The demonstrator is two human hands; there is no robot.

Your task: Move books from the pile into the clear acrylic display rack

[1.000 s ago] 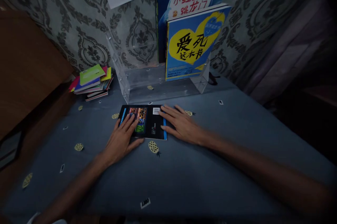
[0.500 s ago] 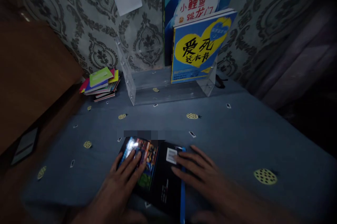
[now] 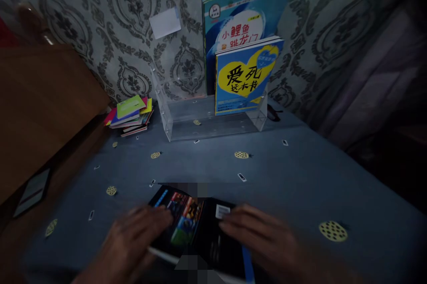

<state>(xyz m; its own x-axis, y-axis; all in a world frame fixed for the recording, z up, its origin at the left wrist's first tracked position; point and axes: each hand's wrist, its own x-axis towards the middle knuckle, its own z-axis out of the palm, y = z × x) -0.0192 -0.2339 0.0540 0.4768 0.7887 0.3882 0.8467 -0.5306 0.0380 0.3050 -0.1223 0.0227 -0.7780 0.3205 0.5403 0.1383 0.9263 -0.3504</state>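
Observation:
A black book (image 3: 213, 230) with colourful pictures, a white barcode label and a blue edge lies at the near side of the bed-like surface, outer cover facing up. My left hand (image 3: 136, 235) is at its left side, fingers drawn together over the picture panel. At the right side, my right hand (image 3: 256, 230) has its fingers bent over the cover by the barcode. Both hands grip the book, though motion blurs them and their thumbs are hidden. Pale page edges show along the near side. Grey blocks cover bits of the book's far and near edges.
A clear acrylic rack (image 3: 213, 130) stands against the patterned wall, holding a blue and yellow book (image 3: 245, 80) and a teal book (image 3: 245, 13) behind it. Left of it is a stack of small books (image 3: 130, 115). Dark glasses (image 3: 273, 114) lie right of the rack; a tablet-like object (image 3: 32, 193) is far left.
My fingers, spread flat on the cover before, have drawn together around the book's sides. Its near edge now shows pages. The whole view has shifted, with the rack lower in it.

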